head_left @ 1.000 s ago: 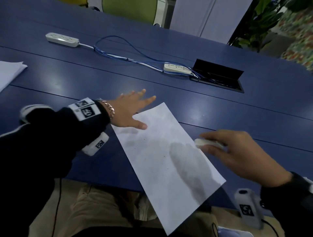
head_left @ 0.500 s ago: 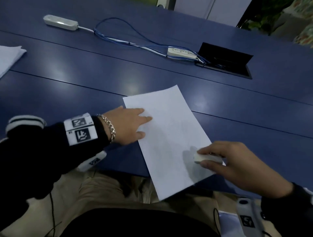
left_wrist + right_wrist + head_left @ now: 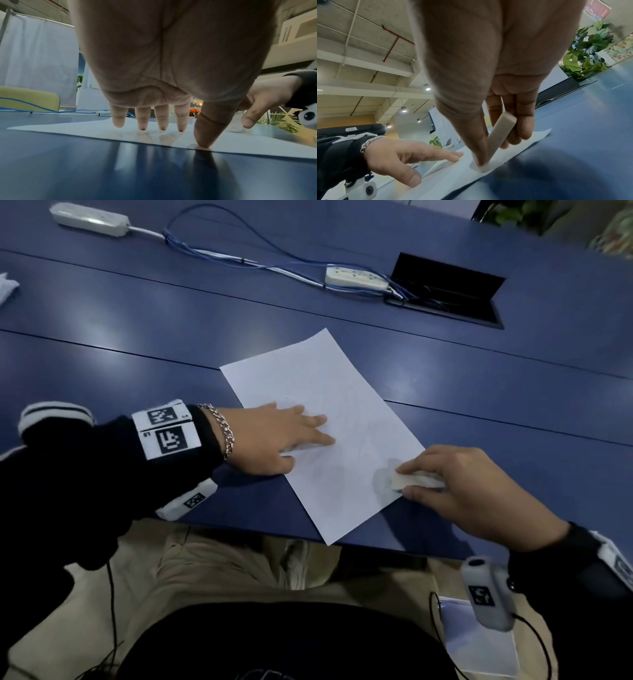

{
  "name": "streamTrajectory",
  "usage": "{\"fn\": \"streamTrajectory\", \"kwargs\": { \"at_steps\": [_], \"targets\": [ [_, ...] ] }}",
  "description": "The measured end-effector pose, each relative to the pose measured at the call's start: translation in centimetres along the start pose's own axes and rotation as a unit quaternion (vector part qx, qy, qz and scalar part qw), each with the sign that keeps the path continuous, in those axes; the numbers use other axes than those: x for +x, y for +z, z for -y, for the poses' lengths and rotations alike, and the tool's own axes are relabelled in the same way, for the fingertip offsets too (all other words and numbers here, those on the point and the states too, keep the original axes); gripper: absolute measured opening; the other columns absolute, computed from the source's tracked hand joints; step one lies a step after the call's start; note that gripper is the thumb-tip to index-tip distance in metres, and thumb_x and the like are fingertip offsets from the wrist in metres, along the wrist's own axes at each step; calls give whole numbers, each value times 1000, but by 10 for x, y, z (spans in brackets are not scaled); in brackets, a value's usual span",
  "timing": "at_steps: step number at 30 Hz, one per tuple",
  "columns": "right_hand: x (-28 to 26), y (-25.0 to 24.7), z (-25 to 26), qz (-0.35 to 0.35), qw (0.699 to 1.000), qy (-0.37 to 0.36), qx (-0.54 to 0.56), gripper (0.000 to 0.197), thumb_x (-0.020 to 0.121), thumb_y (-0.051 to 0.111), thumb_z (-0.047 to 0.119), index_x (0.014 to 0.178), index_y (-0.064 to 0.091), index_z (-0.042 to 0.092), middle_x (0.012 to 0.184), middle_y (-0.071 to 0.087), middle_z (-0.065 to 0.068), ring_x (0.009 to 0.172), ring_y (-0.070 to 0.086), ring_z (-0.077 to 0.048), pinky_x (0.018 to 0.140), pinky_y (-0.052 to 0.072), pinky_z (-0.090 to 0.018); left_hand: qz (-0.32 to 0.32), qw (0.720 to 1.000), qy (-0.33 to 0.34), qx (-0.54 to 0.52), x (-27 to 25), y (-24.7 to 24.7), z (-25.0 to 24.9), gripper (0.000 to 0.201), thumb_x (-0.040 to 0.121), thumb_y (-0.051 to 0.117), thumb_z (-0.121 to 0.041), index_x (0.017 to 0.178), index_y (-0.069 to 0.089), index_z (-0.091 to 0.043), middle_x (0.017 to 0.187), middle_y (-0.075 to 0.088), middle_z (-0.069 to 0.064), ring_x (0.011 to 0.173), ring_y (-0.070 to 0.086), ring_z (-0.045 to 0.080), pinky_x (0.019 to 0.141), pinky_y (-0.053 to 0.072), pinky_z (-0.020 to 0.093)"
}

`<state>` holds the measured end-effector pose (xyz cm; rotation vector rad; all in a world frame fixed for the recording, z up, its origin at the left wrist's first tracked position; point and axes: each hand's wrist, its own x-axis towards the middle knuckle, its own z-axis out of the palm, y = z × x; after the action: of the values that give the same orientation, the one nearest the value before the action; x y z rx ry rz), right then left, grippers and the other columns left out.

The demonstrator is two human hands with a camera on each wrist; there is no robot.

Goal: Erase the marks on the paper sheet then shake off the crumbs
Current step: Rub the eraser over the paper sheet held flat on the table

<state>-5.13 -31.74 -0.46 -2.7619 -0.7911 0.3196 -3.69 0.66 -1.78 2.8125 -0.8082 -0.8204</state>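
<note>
A white paper sheet [image 3: 329,419] lies slanted on the blue table [image 3: 137,337], its near corner at the table's front edge. My left hand [image 3: 274,436] lies flat on the sheet's left side, fingers straight and pressing it down [image 3: 161,121]. My right hand [image 3: 455,487] pinches a white eraser [image 3: 416,481] between thumb and fingers. One end of the eraser [image 3: 498,136] touches the sheet near its right edge. Faint pencil marks show in the middle of the sheet.
Two white power strips [image 3: 89,219] [image 3: 356,277] joined by blue cables [image 3: 239,258] lie at the back of the table. An open black cable box [image 3: 445,289] is set into the tabletop at back right. More white paper [image 3: 7,285] sits at the far left.
The sheet has slid farther onto the table and now lies wholly on it. My left hand moved from its left edge onto it. The eraser went from above the sheet down to its right edge.
</note>
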Motion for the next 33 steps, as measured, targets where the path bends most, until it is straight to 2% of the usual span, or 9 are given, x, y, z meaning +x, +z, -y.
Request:
{"fn": "streamTrajectory", "kwargs": {
  "at_steps": [7,10,12,15,17,20,25,30,33],
  "targets": [
    [-13,-3,6,50,999,-8,16,28,87,73,48,113,73,39,103,65,27,97,60,6,82,44,-10,1,998,26,57,-26,12,-14,72,104,51,-47,165,12,-43,175,3,-11,160,12,20,129,10,33],
    [-16,-12,9,93,995,-20,9,30,85,70,55,113,71,43,103,64,29,97,58,8,82,47,-17,-38,998,38,43,-32,9,-21,73,99,55,-60,163,24,-44,163,35,-14,141,38,17,116,34,38],
    [-5,-21,11,82,996,-21,3,30,85,70,55,112,71,43,102,64,27,93,58,6,79,43,-16,-87,995,28,28,-23,1,-24,83,92,58,-71,163,27,-39,152,44,-11,132,43,17,110,39,39],
    [26,-31,15,16,1000,-26,-3,30,85,70,51,111,73,37,102,70,23,95,61,0,83,47,-22,-123,992,-25,14,5,-11,-32,110,79,61,-85,166,21,-29,170,26,-2,152,28,22,123,28,40],
    [50,-29,17,-8,1000,-27,-10,27,87,70,48,109,73,33,101,72,20,95,63,-4,83,46,-23,-81,994,-59,33,22,-15,-39,125,71,60,-92,167,12,-26,176,6,0,160,11,26,128,16,46],
    [79,-16,16,-11,999,-40,-30,28,89,68,47,110,73,29,101,73,14,98,64,-12,85,48,-27,-23,995,-91,38,36,-8,-47,138,64,62,-96,167,-1,-31,176,-9,-3,162,0,31,127,9,62],
    [76,-7,20,1,996,-79,-31,28,86,68,48,105,74,28,96,70,9,88,64,-15,82,52,-36,-18,993,-116,17,42,0,-47,148,56,67,-97,166,-10,-34,174,-17,-7,162,-6,32,121,16,72],
    [57,-10,33,127,980,-146,-33,32,77,61,55,96,74,33,89,66,15,81,60,-5,76,51,-28,-9,992,-123,16,45,-1,-48,153,54,70,-95,166,-13,-31,174,-20,-7,162,-7,33,119,19,74],
    [79,-17,25,63,990,-119,-31,28,78,71,47,98,76,28,90,67,9,83,61,-12,78,51,-31,-8,992,-123,11,46,1,-47,153,54,69,-96,166,-13,-32,174,-20,-8,162,-7,33,118,20,76]
  ]
}}
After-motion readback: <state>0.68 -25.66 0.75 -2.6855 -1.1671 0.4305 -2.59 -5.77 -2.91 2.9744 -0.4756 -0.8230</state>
